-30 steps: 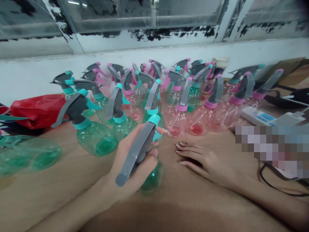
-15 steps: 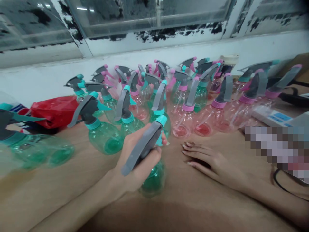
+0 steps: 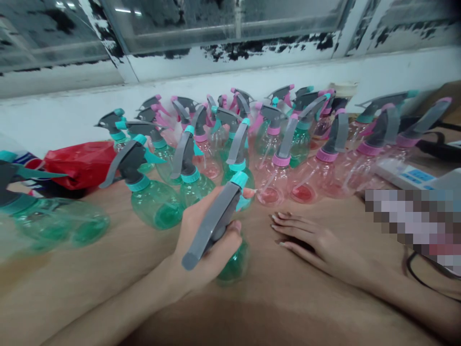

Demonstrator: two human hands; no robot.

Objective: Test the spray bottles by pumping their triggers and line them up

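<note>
My left hand (image 3: 205, 245) is wrapped around the neck of a green spray bottle (image 3: 236, 264) with a grey and turquoise spray head. One finger sticks out past the turquoise trigger, and much of the bottle is hidden behind the hand. My right hand (image 3: 309, 235) lies on the table with its fingers stretched out, holding nothing. Beyond the left hand stand a green spray bottle (image 3: 158, 204) and another green spray bottle (image 3: 198, 185). Past the right fingertips are a pink spray bottle (image 3: 270, 180) and a second pink spray bottle (image 3: 306, 180).
Several more pink and green spray bottles crowd toward the white wall (image 3: 50, 115) under the window. A red bag (image 3: 81, 163) lies at the left behind a green bottle (image 3: 54, 223). A white device (image 3: 414, 175) and a dark cable (image 3: 412, 264) are at the right.
A finger of my left hand has stretched out further past the trigger. The held bottle has shifted slightly, its base a little higher in view. My right hand stays in place.
</note>
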